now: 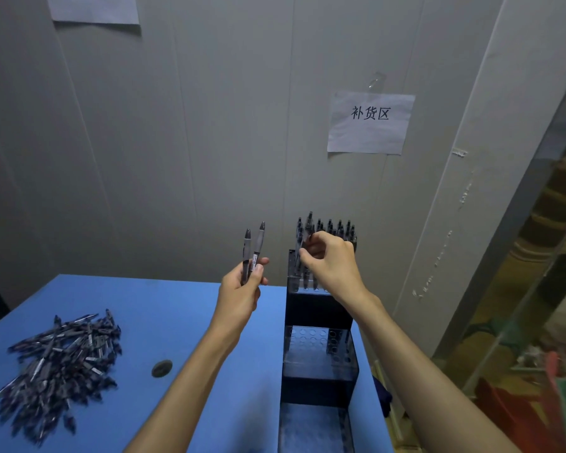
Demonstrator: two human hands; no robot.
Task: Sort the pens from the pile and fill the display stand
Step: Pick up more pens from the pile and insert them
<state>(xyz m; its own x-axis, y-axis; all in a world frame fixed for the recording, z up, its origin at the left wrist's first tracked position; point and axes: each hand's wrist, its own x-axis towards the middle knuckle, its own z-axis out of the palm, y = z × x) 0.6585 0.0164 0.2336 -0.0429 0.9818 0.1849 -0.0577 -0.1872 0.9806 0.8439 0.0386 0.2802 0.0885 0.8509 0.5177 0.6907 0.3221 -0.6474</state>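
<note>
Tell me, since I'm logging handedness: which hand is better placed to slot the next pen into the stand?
Right. The right hand already pinches a pen over the stand's top tier, beside the pens standing there. The left hand holds two pens upright, off to the stand's left.

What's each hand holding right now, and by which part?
The left hand grips two pens by their lower barrels, tips up. The right hand pinches one pen mid-barrel, over the display stand's top tier.

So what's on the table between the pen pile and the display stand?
Head view: only a small dark round disc on bare blue table; the left forearm crosses above it.
</note>
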